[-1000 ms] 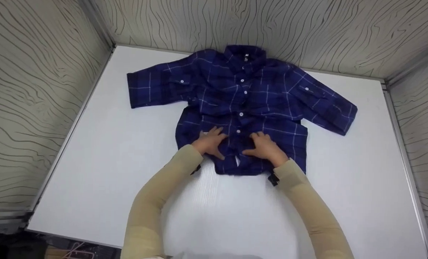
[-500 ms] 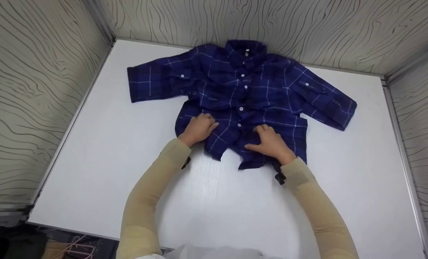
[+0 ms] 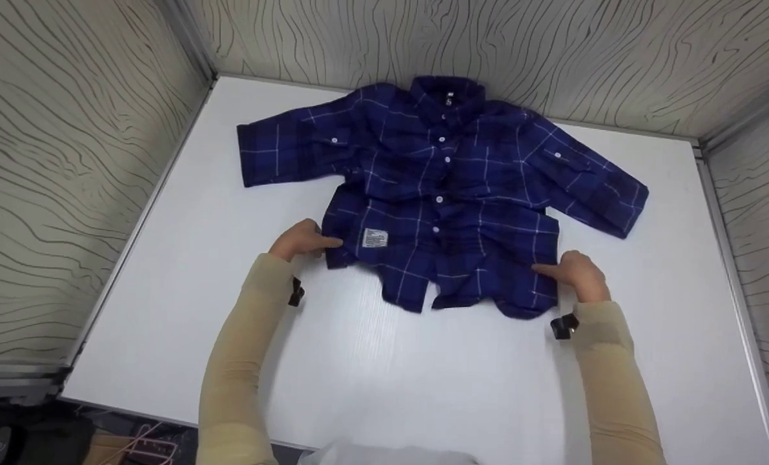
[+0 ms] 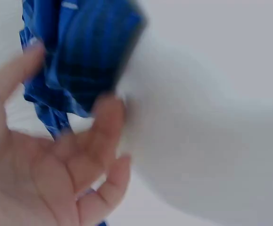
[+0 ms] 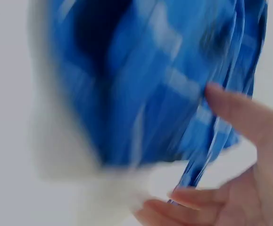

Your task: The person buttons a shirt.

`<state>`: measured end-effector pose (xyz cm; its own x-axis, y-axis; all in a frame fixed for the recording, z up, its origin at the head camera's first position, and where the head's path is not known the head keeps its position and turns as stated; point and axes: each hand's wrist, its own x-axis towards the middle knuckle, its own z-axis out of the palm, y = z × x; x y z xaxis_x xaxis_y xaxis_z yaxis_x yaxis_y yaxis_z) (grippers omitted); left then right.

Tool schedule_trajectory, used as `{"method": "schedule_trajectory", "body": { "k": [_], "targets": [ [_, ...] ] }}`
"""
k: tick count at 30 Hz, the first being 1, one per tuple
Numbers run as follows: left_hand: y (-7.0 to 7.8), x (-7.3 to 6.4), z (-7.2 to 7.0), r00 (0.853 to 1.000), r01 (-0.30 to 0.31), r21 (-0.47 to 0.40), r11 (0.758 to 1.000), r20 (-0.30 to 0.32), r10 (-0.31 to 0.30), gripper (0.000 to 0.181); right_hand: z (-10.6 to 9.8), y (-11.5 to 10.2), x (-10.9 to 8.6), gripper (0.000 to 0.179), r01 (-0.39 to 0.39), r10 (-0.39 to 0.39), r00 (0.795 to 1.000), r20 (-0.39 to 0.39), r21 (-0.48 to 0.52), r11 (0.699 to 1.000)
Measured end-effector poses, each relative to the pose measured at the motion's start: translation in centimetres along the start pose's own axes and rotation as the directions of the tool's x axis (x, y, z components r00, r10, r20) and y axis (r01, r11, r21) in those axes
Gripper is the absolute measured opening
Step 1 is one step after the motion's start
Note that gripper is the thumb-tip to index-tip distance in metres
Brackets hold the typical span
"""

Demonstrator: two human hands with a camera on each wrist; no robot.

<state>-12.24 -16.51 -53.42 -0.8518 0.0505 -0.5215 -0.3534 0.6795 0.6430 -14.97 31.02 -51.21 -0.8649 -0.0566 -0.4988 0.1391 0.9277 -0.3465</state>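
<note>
A dark blue plaid shirt (image 3: pixel 461 174) with white buttons lies front up, its sleeves spread and its collar toward the back wall. A white printed label (image 3: pixel 375 238) shows near its lower left. My left hand (image 3: pixel 303 239) is at the shirt's lower left side, thumb against the edge. In the left wrist view, the left hand's thumb and bent fingers stand apart around the cloth. At the lower right side, my right hand (image 3: pixel 578 272) has its thumb over the cloth. The right wrist view shows the right fingers loosely bent below, apart from the thumb; both wrist views are blurred.
The shirt lies on a white table (image 3: pixel 384 374) with metal-edged sides. Wood-patterned panels (image 3: pixel 371 39) rise behind it and on both sides. Dark items and a pinkish wire-like object (image 3: pixel 142 445) are below the table's front left edge.
Both hands have moved from the middle of the shirt's lower front out to its two sides. The hem lies more spread, and the label at lower left is uncovered.
</note>
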Motion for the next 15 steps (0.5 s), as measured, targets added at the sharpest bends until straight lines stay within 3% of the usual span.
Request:
{"method": "schedule_trajectory", "body": {
  "k": [3, 5, 6, 7, 8, 9, 11, 12, 13, 14, 15],
  "targets": [
    [-0.4, 0.4, 0.4, 0.997, -0.069, -0.097, 0.993, 0.015, 0.071, 0.031, 0.0, 1.2, 0.4, 0.054, 0.047, -0.06, 0.985, 0.16, 0.082, 0.995],
    [-0.2, 0.7, 0.8, 0.991, -0.13, -0.196, 0.972, 0.0, 0.132, 0.023, 0.3, 1.5, 0.7, 0.059, 0.098, -0.142, 0.968, 0.205, 0.209, 0.973],
    [0.0, 0.8, 1.0, 0.987, -0.157, -0.262, 0.952, -0.014, 0.159, 0.019, 0.4, 1.5, 0.9, 0.06, 0.128, -0.199, 0.959, 0.202, 0.319, 0.939],
    [0.3, 0.9, 1.1, 0.983, -0.182, -0.331, 0.926, -0.028, 0.183, 0.023, 0.5, 1.4, 0.9, 0.062, 0.147, -0.249, 0.952, 0.18, 0.443, 0.884],
    [0.6, 0.9, 1.1, 0.978, -0.204, -0.396, 0.895, -0.051, 0.201, 0.03, 0.5, 1.3, 0.9, 0.061, 0.156, -0.293, 0.945, 0.146, 0.587, 0.794],
    [1.0, 1.0, 1.1, 0.975, -0.22, -0.46, 0.86, -0.073, 0.21, 0.036, 0.4, 1.1, 0.9, 0.06, 0.159, -0.329, 0.939, 0.097, 0.725, 0.67],
    [1.8, 0.9, 0.9, 0.972, -0.235, -0.557, 0.796, -0.123, 0.201, 0.045, 0.0, 0.5, 0.8, 0.052, 0.159, -0.359, 0.933, -0.019, 0.918, 0.363],
    [2.3, 0.7, 0.8, 0.976, -0.217, -0.6, 0.77, -0.143, 0.164, 0.046, -0.3, 0.2, 0.7, 0.046, 0.161, -0.351, 0.933, -0.077, 0.963, 0.217],
    [2.6, 0.6, 0.7, 0.98, -0.194, -0.631, 0.751, -0.154, 0.125, 0.042, -0.7, -0.1, 0.6, 0.043, 0.174, -0.321, 0.939, -0.127, 0.977, 0.123],
    [2.9, 0.5, 0.5, 0.984, -0.166, -0.663, 0.73, -0.155, 0.083, 0.039, -1.0, -0.3, 0.5, 0.039, 0.184, -0.286, 0.945, -0.161, 0.981, 0.056],
    [3.1, 0.3, 0.3, 0.989, -0.131, -0.683, 0.719, -0.142, 0.045, 0.037, -1.4, -0.6, 0.4, 0.036, 0.203, -0.243, 0.952, -0.186, 0.978, 0.043]
  ]
}}
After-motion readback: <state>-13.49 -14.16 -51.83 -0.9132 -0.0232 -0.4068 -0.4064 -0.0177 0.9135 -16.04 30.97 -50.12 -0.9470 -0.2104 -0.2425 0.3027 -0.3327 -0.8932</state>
